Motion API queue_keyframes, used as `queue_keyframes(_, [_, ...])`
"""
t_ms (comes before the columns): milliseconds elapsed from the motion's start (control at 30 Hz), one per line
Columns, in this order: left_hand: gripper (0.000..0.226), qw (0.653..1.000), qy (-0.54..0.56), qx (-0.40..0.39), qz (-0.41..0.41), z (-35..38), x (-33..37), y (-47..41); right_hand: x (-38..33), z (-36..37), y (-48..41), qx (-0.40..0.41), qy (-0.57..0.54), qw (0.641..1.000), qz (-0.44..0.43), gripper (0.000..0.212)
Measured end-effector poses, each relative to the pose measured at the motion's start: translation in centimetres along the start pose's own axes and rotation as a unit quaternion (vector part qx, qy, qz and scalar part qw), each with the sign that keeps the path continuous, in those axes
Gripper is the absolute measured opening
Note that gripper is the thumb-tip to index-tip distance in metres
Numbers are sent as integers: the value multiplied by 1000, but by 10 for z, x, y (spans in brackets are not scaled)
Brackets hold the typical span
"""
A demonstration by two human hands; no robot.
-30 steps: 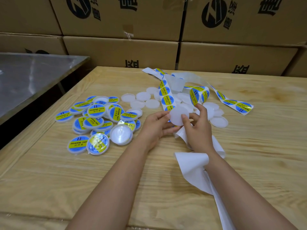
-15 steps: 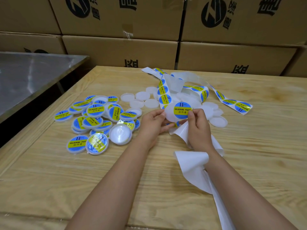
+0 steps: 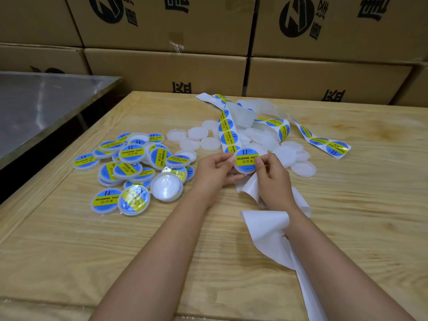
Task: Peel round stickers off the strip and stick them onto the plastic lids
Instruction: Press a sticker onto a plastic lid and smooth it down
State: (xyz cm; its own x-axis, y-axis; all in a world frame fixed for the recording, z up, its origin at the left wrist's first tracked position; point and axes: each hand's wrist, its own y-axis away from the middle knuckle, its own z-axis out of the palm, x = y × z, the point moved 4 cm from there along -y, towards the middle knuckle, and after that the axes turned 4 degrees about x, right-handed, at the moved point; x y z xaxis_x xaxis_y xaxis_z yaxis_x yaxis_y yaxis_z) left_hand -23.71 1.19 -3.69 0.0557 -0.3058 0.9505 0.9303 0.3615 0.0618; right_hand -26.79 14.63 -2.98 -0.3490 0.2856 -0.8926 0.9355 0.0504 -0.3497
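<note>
A white plastic lid [image 3: 246,161] bearing a blue and yellow round sticker is held above the wooden table [image 3: 69,251]. My left hand [image 3: 214,173] grips its left edge. My right hand [image 3: 273,179] pinches its right edge, thumb on the sticker face. The sticker strip [image 3: 228,133] runs from behind the lid toward the far side, with several stickers on it. Its empty white backing [image 3: 266,230] curls under my right wrist and trails to the near edge.
A pile of stickered lids [image 3: 132,163] lies to the left. Bare white lids [image 3: 196,140] are scattered behind my hands, and more lie at the right [image 3: 301,167]. Cardboard boxes [image 3: 166,68] are stacked along the far edge. A metal table [image 3: 41,105] stands at the left.
A second ago the lid was bare between my hands. A sticker then appeared on its upper right, and now it sits centred on the lid with my right thumb on it.
</note>
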Motion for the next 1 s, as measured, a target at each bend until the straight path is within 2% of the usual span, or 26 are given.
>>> queue_keyframes(500, [7, 1000, -2, -4, -2, 2, 2, 2, -2, -2, 1, 8, 28, 1000, -4, 13])
queue_keyframes(1000, [7, 990, -92, 47, 92, 7, 7, 10, -5, -4, 3, 37, 65, 997, -4, 17])
